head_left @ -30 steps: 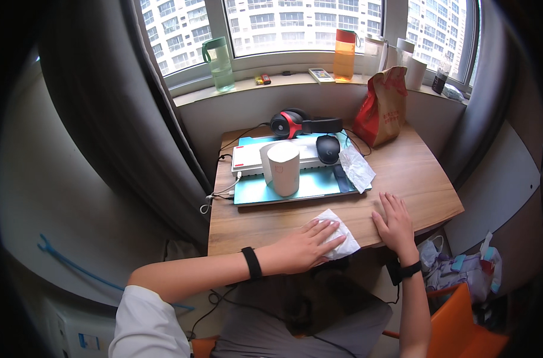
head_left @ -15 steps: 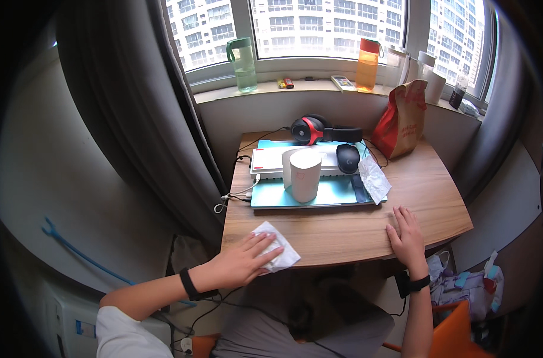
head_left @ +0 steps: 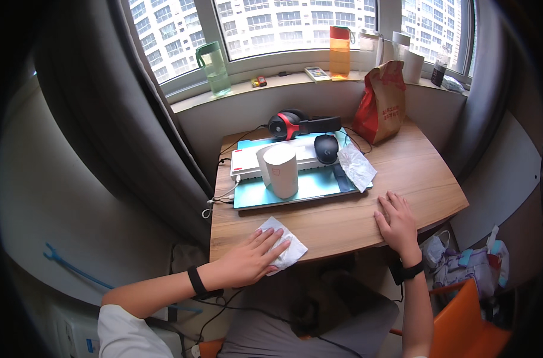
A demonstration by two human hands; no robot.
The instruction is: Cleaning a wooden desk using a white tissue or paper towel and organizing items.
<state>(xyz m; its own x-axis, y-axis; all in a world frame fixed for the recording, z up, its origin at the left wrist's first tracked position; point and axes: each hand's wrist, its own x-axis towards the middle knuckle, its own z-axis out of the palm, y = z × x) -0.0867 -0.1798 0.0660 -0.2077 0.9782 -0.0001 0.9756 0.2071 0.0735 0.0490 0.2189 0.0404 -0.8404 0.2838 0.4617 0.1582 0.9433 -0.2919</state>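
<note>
My left hand (head_left: 247, 258) lies flat with fingers stretched over a white tissue (head_left: 290, 250), pressing it against the table's front edge. A corner of the tissue hangs past that edge. Farther right, my right hand (head_left: 398, 224) rests palm down on the wooden table (head_left: 420, 170), fingers slightly apart and holding nothing. Beyond the hands, a white paper roll (head_left: 282, 176) stands on a light blue laptop (head_left: 319, 185). A second, crumpled tissue (head_left: 357, 167) lies over the laptop's right side, nearest my right hand.
On the laptop sit a white keyboard (head_left: 244, 161) and a black mouse (head_left: 327, 149). Headphones (head_left: 286, 125) and a paper bag (head_left: 382, 104) are behind. Bottles, one green (head_left: 214, 70) and one orange (head_left: 339, 55), line the windowsill. Cables (head_left: 220, 197) run off the table's left side.
My left hand has slid the tissue a little to the right along the front edge. My right hand stays on the table. The whole view has tilted and shifted slightly.
</note>
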